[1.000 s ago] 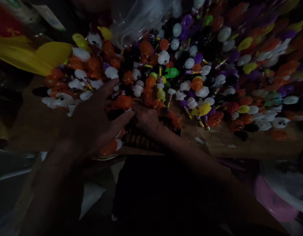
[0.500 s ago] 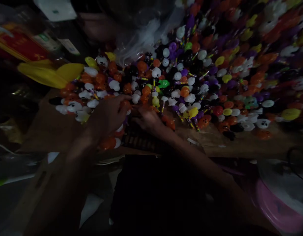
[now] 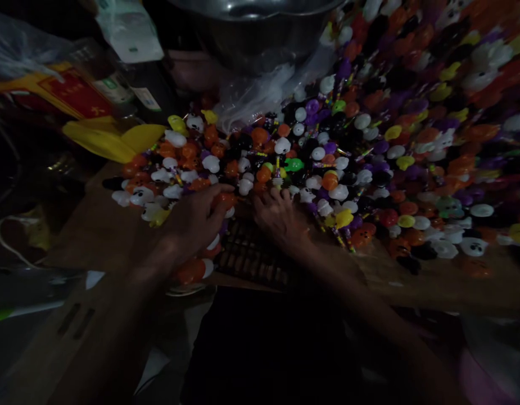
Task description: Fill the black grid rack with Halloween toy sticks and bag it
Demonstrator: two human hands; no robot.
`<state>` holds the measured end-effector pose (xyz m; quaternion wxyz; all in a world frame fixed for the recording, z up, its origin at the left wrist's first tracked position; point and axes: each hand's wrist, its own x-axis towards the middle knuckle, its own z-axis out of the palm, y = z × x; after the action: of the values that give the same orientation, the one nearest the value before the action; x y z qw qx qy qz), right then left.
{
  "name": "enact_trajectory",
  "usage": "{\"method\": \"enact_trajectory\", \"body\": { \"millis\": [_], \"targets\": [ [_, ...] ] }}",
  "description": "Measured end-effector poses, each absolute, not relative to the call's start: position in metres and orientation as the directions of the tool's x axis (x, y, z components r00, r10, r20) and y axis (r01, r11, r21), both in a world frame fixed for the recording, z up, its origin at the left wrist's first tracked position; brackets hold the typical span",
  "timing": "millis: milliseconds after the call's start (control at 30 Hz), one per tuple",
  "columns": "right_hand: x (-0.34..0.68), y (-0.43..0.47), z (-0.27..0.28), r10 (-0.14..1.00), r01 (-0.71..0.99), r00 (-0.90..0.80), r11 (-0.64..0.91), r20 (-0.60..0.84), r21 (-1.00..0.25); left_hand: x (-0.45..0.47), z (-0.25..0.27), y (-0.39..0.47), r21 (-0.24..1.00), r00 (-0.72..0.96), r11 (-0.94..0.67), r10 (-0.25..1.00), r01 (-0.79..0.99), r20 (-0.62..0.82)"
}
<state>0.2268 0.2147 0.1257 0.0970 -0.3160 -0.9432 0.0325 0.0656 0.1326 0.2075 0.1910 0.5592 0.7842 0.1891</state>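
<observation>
My left hand has its thumb and index finger closed round a shiny orange figure. White and orange figures lie just below it at the table's front edge. Over the near edge of the heap, my right hand is palm down, its fingers bent and slightly apart. Its fingertips reach a pale, ribbed piece on a patterned stick; the part under the fingers is hidden. Between and below both hands lies a dark slotted rack, dim and hard to make out.
A large heap of orange, white, purple and black figures covers the table's back and right. Behind stand a metal bowl and a clear plastic bag. A yellow object and dark bottles are at left. The wooden table ends near my body.
My right hand has moved from beside the left hand, rightward, onto the heap's edge. My left hand stays by the orange figure. The view has shifted, showing more of the bowl.
</observation>
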Motion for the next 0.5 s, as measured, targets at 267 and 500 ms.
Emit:
{"method": "enact_trajectory", "body": {
  "millis": [267, 500],
  "targets": [
    [0.222, 0.240, 0.143, 0.752, 0.737, -0.625, 0.656, 0.209, -0.160, 0.072, 0.203, 0.135, 0.534, -0.358, 0.321, 0.933, 0.782, -0.037],
    [0.179, 0.262, 0.141, 0.459, 0.450, -0.877, 0.888, 0.143, -0.090, 0.046, 0.181, 0.142, 0.820, -0.370, 0.231, 0.929, 0.524, -0.025]
  ]
}}
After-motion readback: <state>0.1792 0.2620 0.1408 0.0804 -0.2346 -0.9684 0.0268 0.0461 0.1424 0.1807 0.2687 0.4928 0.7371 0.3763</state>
